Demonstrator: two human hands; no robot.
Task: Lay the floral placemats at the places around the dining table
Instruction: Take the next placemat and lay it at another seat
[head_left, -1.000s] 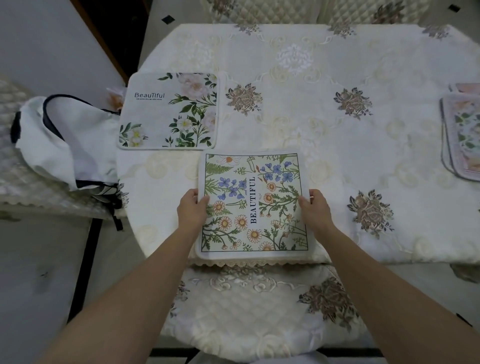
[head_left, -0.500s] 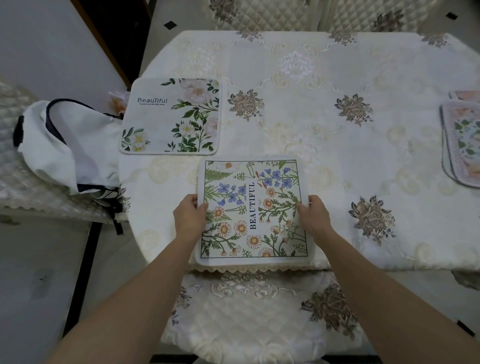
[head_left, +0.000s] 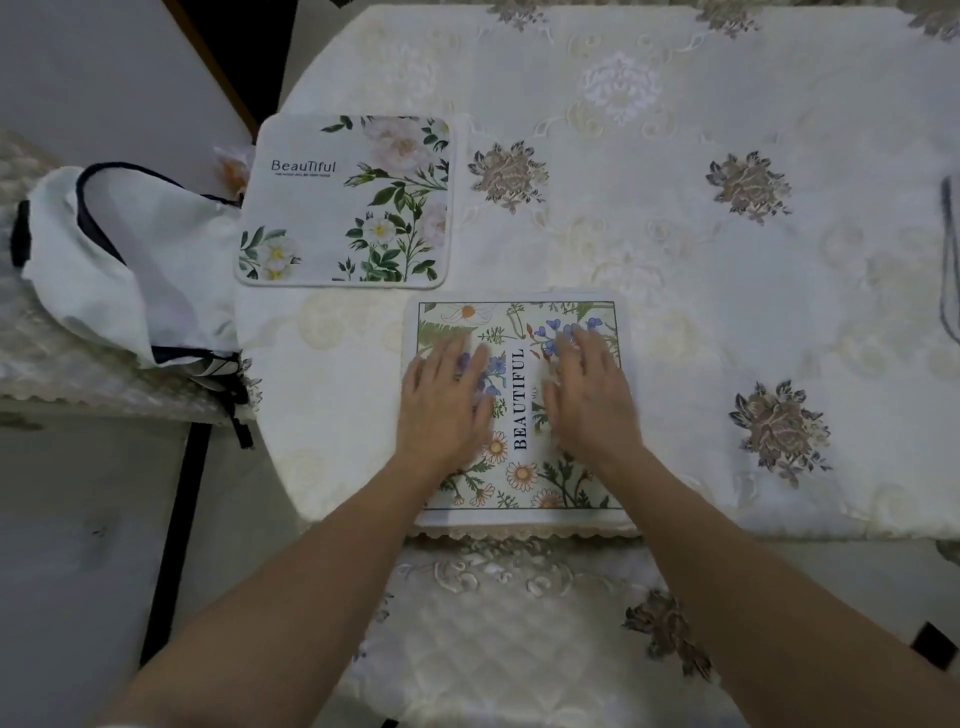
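While both palms are pressing flat, the left hand (head_left: 447, 402) and right hand (head_left: 589, 395) are lying with fingers spread, gripping nothing, on the wildflower placemat (head_left: 521, 410), its "BEAUTIFUL" lettering showing between their fingertips.

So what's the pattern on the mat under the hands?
Daisies, blue flowers and green ferns on cream inside a thin dark border, with BEAUTIFUL down the mat; head view.

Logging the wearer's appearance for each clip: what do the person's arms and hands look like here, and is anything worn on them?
Both forearms are bare as far as the picture's lower edge, with no sleeves showing. The left hand and right hand carry no gloves, and no watch or bracelet shows at either wrist. The fingers are motion-blurred, so rings cannot be ruled out.
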